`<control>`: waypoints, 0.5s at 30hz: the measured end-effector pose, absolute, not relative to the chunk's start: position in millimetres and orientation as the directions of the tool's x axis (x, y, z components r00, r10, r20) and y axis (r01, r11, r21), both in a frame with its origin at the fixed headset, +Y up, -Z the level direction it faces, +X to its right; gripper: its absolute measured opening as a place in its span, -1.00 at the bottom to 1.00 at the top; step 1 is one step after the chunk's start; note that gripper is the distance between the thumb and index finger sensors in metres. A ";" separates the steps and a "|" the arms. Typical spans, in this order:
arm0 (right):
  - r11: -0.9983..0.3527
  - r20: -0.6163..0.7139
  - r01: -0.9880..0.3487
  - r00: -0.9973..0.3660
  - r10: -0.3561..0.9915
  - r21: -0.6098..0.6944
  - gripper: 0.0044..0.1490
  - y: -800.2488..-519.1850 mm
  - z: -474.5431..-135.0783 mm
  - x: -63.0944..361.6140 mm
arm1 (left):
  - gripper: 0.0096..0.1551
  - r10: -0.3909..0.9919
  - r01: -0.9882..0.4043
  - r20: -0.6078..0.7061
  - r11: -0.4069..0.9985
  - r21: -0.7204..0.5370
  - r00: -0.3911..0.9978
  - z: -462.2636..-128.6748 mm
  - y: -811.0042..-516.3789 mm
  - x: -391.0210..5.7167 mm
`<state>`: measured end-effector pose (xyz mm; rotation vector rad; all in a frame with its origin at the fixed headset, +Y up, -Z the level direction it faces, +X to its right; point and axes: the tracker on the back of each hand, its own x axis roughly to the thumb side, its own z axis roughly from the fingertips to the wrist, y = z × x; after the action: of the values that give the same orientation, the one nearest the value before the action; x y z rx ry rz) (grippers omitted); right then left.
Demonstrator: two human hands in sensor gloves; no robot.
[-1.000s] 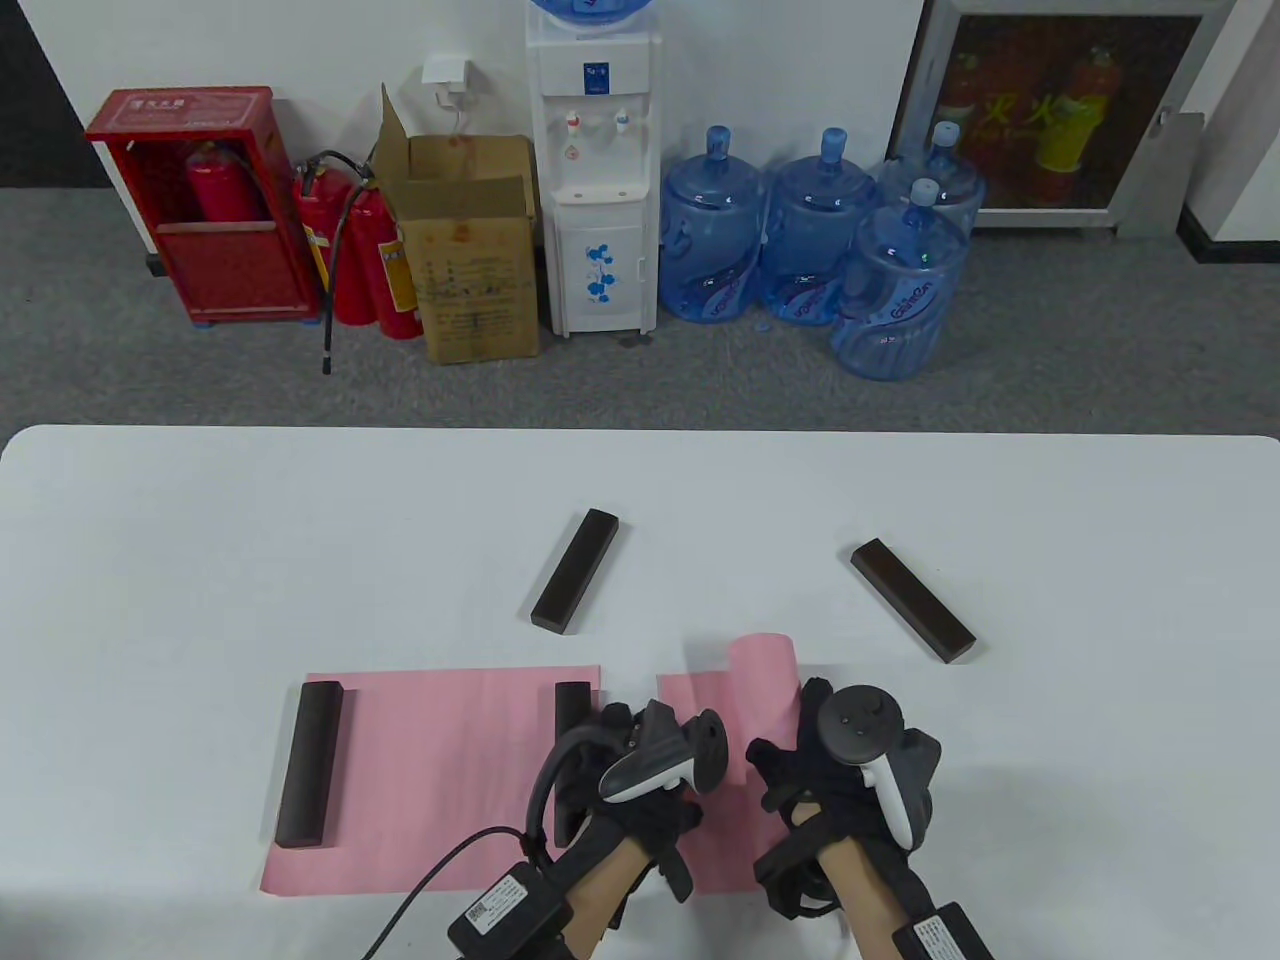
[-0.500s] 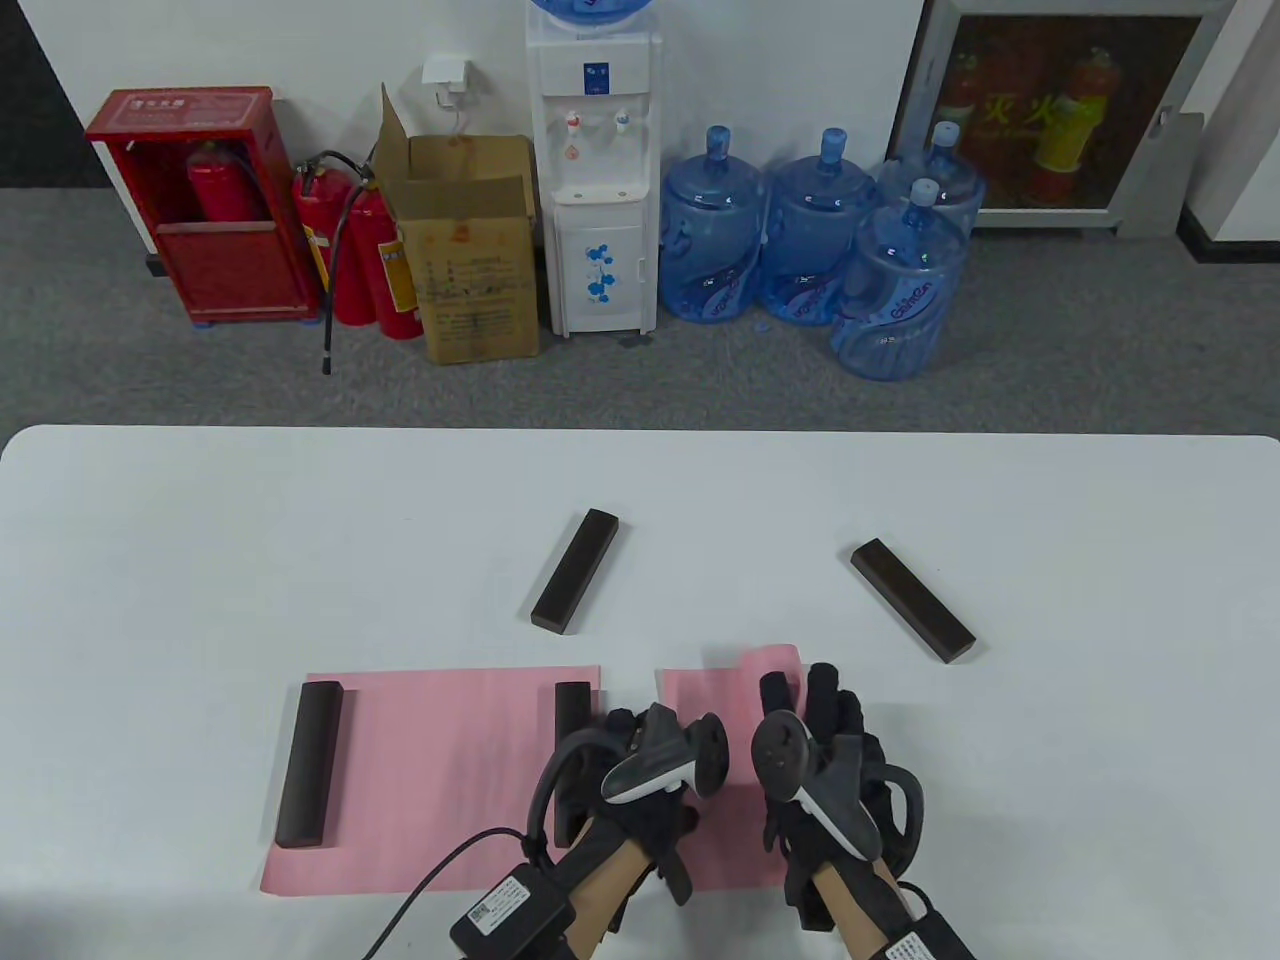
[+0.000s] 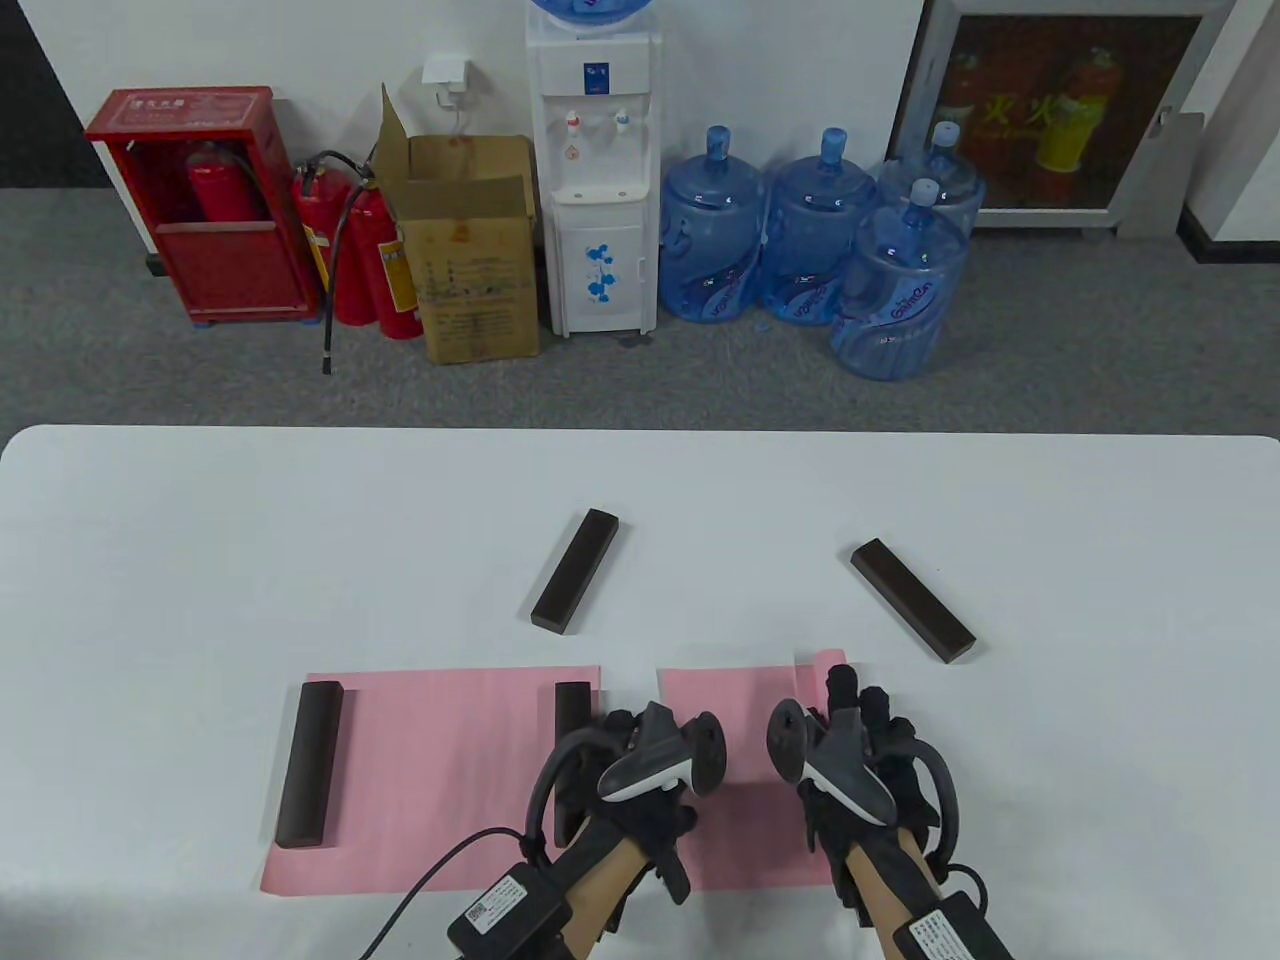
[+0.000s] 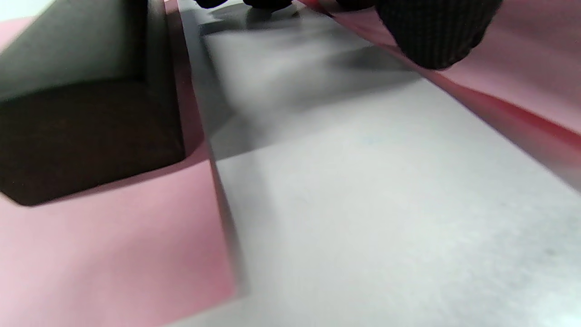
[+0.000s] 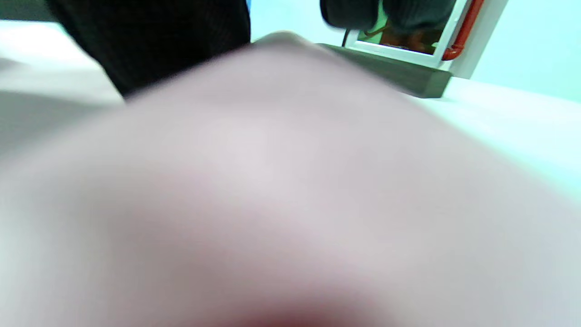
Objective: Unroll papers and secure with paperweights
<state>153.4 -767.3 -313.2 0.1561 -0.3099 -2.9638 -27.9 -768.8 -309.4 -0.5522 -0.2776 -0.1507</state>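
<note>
The second pink paper lies partly unrolled at the front centre, its rolled end at the right edge. My left hand presses down on this paper's left part; in the left wrist view a fingertip touches its edge. My right hand rests its fingers on the roll, which fills the right wrist view as a blur. Two loose dark paperweights lie beyond, the right one also in the right wrist view.
The first pink paper lies flat at the front left, held by two paperweights; the nearer one shows in the left wrist view. A strip of white table separates the two papers.
My right hand has moved to the right with the roll, and more of the second paper now lies flat. My left hand has stayed in place.
</note>
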 end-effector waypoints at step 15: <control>-0.923 -0.135 0.246 -0.946 -0.295 0.296 -0.28 -768.1 -317.3 183.8 | -0.14 -0.062 0.214 0.305 0.841 -0.496 0.950 -309.6 -769.5 -29.5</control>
<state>183.8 -768.1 -317.3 0.2567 -0.4012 -2.8235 -29.5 -769.5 -309.6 -0.5534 -0.2847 -0.1480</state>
